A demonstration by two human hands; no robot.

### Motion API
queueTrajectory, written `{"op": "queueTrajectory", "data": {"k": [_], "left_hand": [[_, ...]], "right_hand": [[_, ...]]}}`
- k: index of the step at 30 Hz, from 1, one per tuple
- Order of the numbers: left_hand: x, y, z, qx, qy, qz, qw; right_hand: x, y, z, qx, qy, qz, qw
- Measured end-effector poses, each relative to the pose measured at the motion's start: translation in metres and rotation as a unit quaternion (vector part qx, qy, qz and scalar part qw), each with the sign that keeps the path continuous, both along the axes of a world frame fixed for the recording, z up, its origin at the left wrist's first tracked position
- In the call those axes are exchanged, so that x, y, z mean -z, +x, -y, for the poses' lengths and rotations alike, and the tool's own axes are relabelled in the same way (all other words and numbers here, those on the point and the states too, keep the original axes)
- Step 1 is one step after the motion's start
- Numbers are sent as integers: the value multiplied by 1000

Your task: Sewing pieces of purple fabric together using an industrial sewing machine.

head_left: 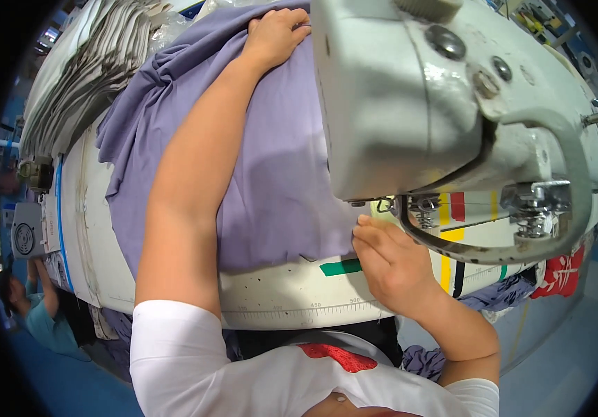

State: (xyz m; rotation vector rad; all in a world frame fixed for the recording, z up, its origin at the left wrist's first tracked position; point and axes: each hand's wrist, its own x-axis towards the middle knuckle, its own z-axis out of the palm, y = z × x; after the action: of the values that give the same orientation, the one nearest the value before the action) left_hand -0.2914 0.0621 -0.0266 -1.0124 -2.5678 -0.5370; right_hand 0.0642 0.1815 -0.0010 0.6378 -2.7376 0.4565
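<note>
A large piece of purple fabric (278, 187) lies over the white sewing machine bed, bunched in folds at its far left. My left hand (278, 38) rests on the fabric's far part, beside the machine head, with the fingers apart and bent and some fingertips hard to see. Close to the needle area, my right hand (393, 267) has its fingers pinched together at the fabric's right edge. Above the right hand stands the white sewing machine head (382, 104), with its curved metal lever (480, 247) and thread tension springs (424, 208). The needle itself is not clearly visible.
Stacked pale sheets (83, 69) stand at the far left. A printed ruler scale (306, 306) and green tape (341, 267) mark the near table edge. Red patterned cloth (560, 274) lies at the right. Another person (45, 316) works at the lower left.
</note>
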Motion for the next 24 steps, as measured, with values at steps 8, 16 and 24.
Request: {"op": "queueTrajectory", "data": {"k": [8,16,24], "left_hand": [[1,109,38,68,15,-7,998],[-35,265,103,188,-103,138,967],[-36,252,101,287,-159,123,937]], "right_hand": [[21,-10,0,39,-56,-54,996],[20,-7,6,49,-44,-100,993],[7,0,8,69,-19,-53,996]]}}
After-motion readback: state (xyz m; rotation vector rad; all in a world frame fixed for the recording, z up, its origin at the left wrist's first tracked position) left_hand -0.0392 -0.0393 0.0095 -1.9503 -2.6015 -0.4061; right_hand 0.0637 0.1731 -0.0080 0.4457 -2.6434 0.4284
